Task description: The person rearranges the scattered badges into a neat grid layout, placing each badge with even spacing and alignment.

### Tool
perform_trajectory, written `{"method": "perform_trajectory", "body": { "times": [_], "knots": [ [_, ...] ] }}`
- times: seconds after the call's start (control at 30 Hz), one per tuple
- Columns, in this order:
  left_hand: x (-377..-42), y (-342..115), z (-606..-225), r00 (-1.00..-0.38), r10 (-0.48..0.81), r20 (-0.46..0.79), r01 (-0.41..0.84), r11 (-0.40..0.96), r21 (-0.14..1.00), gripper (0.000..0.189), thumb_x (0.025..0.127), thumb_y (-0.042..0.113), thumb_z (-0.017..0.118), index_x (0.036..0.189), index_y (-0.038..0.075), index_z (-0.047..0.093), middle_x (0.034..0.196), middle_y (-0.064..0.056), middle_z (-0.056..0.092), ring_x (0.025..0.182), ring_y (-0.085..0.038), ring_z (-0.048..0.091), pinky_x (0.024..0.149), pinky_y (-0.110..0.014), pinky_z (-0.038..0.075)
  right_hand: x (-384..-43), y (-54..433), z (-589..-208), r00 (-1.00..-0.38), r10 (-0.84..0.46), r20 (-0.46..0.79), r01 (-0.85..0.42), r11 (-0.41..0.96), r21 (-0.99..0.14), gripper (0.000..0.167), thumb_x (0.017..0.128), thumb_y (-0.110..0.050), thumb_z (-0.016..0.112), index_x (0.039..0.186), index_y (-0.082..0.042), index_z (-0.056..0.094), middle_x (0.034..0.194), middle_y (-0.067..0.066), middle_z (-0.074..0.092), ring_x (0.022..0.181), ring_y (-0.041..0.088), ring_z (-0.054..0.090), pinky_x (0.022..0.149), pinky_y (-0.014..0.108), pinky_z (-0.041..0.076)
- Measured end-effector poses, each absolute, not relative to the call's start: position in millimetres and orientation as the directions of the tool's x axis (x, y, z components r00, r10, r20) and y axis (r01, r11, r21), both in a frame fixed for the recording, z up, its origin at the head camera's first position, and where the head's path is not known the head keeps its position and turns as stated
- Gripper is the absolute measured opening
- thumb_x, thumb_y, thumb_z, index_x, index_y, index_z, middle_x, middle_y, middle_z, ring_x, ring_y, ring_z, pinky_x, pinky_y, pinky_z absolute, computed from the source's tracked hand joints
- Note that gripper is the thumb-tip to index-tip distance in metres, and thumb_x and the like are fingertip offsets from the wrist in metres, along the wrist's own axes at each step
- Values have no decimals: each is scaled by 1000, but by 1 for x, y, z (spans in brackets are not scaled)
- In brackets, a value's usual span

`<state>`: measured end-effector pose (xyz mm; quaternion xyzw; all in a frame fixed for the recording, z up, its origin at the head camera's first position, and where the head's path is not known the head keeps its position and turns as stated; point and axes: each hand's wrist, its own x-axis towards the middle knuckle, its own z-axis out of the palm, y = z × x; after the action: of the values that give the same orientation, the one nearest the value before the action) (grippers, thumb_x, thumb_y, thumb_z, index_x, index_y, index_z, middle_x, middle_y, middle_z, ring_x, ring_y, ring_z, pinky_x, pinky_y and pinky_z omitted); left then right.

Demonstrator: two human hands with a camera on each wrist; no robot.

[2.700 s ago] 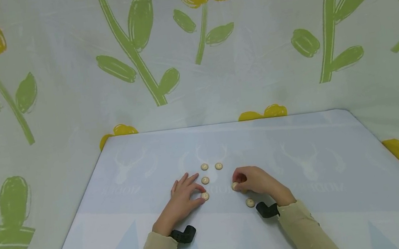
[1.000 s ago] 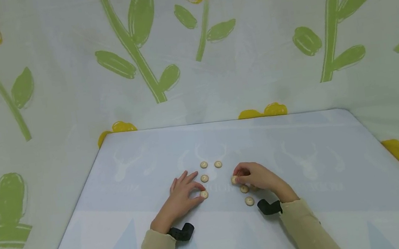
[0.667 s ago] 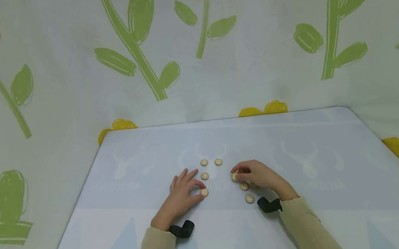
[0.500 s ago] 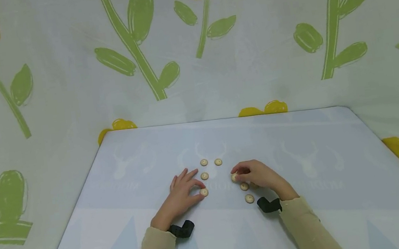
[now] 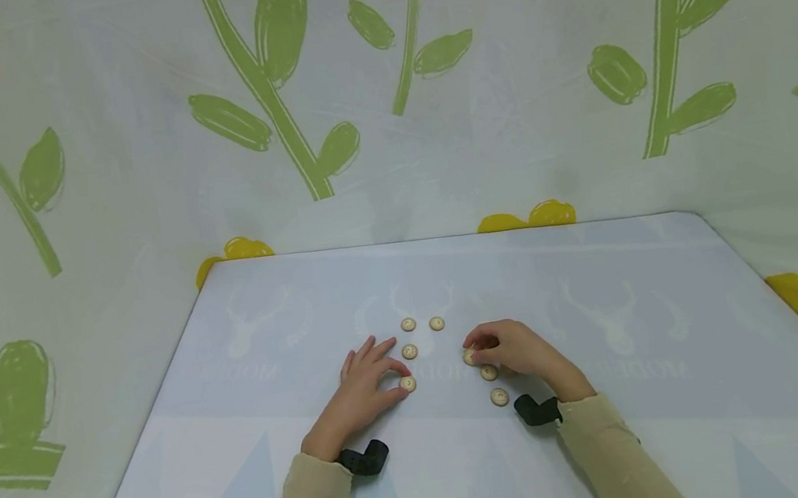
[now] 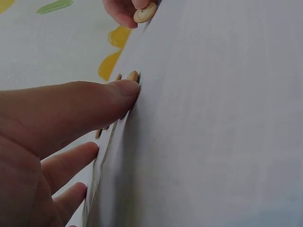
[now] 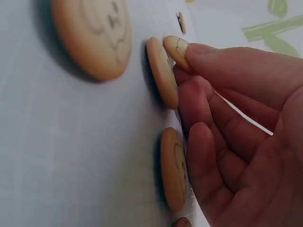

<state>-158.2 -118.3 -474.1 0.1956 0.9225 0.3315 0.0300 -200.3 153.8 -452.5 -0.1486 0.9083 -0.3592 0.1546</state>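
Small round wooden buttons with thin dark drawn lines lie on the table. My left hand [image 5: 361, 393] pinches one button [image 5: 408, 384] by its edges between thumb and index finger, the other fingers spread; in the left wrist view the thumb [image 6: 94, 101] covers most of it. My right hand [image 5: 518, 348] pinches another button [image 5: 469, 356], held slightly tilted in the right wrist view. Close by it lie a button [image 5: 488, 373] and a nearer button [image 5: 499, 397]. Under the right hand's curled fingers, the right wrist view shows a further button [image 7: 173, 170], hidden in the head view.
Beyond the left hand lie three buttons: one close to its fingers [image 5: 409, 352], a farther button [image 5: 408, 325] and a button to its right [image 5: 437, 324]. The pale printed table [image 5: 621, 438] meets a flower-patterned cloth [image 5: 492, 152] behind. Both wrists wear black camera mounts.
Since the earliest frame, my right hand has shifted slightly away from me, and a button beside it has come into view. The left hand keeps its pinch. The head view has tilted slightly.
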Motion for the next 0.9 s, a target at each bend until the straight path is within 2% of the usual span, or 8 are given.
{"method": "perform_trajectory", "body": {
  "times": [0.2, 0.4, 0.9],
  "knots": [
    [-159, -119, -473, -921, 381, 79, 344, 701, 625, 11, 78, 28, 68, 87, 27, 61, 140, -3, 34, 134, -26, 11, 102, -53, 2, -200, 151, -451, -913, -360, -190, -146, 726, -672, 9, 79, -27, 67, 85, -22, 63, 78, -7, 58, 68, 13, 50, 56, 29, 42],
    [-158, -119, -472, -919, 388, 69, 345, 709, 615, 12, 78, 28, 67, 88, 26, 61, 140, -4, 34, 134, -27, 12, 102, -53, 2, -196, 147, -449, -927, -322, -189, -140, 770, -622, 12, 78, -30, 68, 80, -21, 60, 75, -8, 57, 66, 13, 49, 56, 28, 41],
    [-155, -119, -469, -920, 388, 61, 342, 714, 611, 12, 78, 28, 67, 89, 26, 62, 140, -5, 34, 133, -30, 11, 101, -55, 2, -193, 145, -443, -922, -336, -192, -133, 741, -658, 11, 80, -28, 66, 80, -20, 59, 72, -6, 57, 63, 15, 49, 54, 30, 41]
  ]
}}
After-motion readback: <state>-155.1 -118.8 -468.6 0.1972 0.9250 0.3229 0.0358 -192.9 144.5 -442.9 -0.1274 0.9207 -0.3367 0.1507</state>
